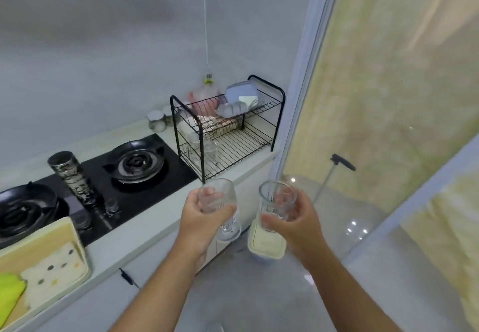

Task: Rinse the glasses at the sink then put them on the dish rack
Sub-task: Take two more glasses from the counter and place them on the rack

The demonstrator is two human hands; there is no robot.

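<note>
Left hand (204, 217) fingers wrap stemmed glass (219, 202); right hand (293, 217) fingers wrap tumbler (276, 200). Both upright, carried toward dish rack (228, 124) beyond fingertips, presumably for racking.

The person stands with 2 bare forearms stretched out in front, the left forearm (160, 282) and right forearm (347, 290) drawing closer toward the wrists. The left hand (204, 219) is curled round a stemmed glass (217, 199), thumb across the near side. The right hand (298, 225) wraps a tumbler (276, 202) from the right, thumb in front. The 2 hands are level, near each other, not touching.
</note>
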